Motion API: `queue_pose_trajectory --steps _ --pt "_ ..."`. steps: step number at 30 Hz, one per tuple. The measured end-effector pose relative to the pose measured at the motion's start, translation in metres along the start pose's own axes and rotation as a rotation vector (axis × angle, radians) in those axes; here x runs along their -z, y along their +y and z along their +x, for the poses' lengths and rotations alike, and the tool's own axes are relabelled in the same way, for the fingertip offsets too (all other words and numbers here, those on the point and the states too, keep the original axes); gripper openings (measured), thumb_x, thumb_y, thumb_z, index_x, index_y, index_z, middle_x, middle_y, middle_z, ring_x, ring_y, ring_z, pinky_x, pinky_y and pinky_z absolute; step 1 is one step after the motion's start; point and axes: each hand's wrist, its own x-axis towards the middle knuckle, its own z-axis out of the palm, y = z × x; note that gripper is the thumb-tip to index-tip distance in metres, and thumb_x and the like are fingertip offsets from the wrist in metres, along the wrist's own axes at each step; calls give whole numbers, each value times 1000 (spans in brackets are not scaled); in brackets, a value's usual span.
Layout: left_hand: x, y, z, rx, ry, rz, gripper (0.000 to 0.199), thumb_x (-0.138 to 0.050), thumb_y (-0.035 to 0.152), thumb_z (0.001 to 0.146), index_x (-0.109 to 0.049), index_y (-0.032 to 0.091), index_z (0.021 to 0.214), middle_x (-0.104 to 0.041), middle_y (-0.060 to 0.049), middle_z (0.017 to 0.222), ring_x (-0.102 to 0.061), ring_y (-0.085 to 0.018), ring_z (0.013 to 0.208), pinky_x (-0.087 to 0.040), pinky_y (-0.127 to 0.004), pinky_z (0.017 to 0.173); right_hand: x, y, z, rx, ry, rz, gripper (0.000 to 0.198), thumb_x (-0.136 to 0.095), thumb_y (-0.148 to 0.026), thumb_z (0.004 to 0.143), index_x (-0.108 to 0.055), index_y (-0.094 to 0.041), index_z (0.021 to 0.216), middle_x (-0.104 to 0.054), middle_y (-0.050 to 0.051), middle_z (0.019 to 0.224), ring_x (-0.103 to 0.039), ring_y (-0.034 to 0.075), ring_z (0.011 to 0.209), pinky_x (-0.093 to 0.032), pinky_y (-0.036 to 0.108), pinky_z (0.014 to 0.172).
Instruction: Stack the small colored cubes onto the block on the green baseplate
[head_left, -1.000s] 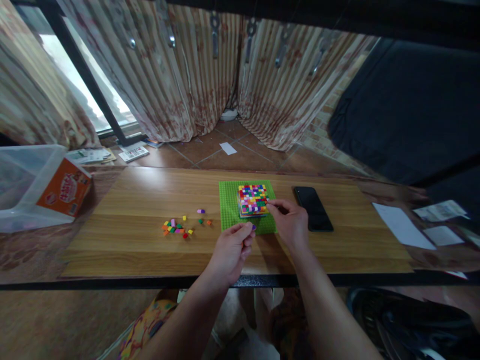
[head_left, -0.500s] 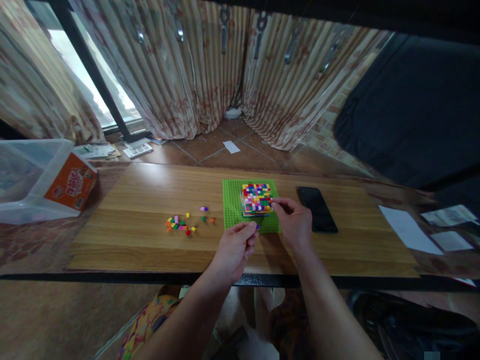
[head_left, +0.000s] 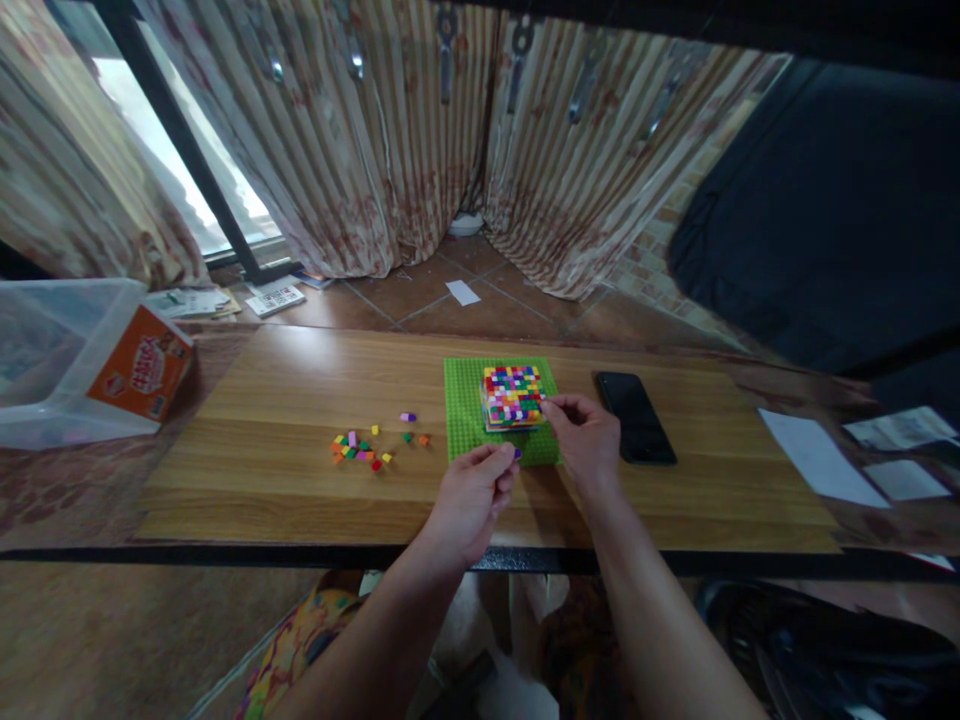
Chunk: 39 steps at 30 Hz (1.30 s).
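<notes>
A block of many-coloured building bricks (head_left: pixel 513 397) stands on a green baseplate (head_left: pixel 463 400). Between the thumb and finger of my left hand (head_left: pixel 480 490) is a small purple brick (head_left: pixel 517 454), held just in front of the block. My right hand (head_left: pixel 586 440) has its fingertips pinched together at the block's right side, near its top edge. Whether those fingertips hold a brick of their own is hidden. To the left, several loose bricks (head_left: pixel 353 439) in orange, yellow, green, pink and red lie scattered on the wooden table top.
A black phone (head_left: pixel 637 418) lies right of the baseplate on the wooden table top (head_left: pixel 255 400). At the far left is a clear plastic box (head_left: pixel 67 425) with an orange label. Paper sheets (head_left: pixel 821 457) lie on the right, beyond the wooden top.
My right hand has shifted very slightly to the left against the block. The left hand still pinches the purple brick in nearly the same place.
</notes>
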Motion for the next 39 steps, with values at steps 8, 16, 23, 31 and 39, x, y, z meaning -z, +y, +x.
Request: queue_pose_trajectory --steps 8,16,23,31,39 --pt "1 -1 3 -2 9 -7 30 -83 30 61 -64 10 71 -55 -1 68 -40 -3 52 -22 -14 42 1 -2 1 2 1 -35 23 -68 -38 73 -71 -15 78 -71 4 70 -60 16 61 -48 29 59" --pt "0 4 3 -24 4 -76 26 -83 26 62 -66 9 71 -56 -1 68 -41 -3 53 -23 -14 42 22 -29 -24 113 -338 67 16 -66 -33 81 -74 -21 87 -73 3 86 -66 18 79 -51 32 73" --pt "-4 2 3 -25 -25 -104 29 -84 27 60 -66 9 73 -57 -1 69 -41 -3 53 -24 -14 42 20 -28 -34 235 -495 -8 11 -66 -26 84 -75 -26 90 -70 2 91 -64 18 90 -49 33 81" --pt "-5 0 2 -1 -28 -70 29 -81 32 65 -66 9 72 -56 -2 68 -41 -3 52 -23 -15 41 22 -25 -30 252 -468 -25 11 -65 -30 84 -74 -24 81 -69 3 85 -63 18 85 -49 32 77" --pt "0 1 5 20 23 -48 22 -74 28 71 -68 8 79 -55 -2 69 -41 -3 51 -23 -15 41 27 -5 -7 135 -78 -98 17 -66 -34 78 -73 -18 79 -70 5 81 -63 20 78 -49 33 73"
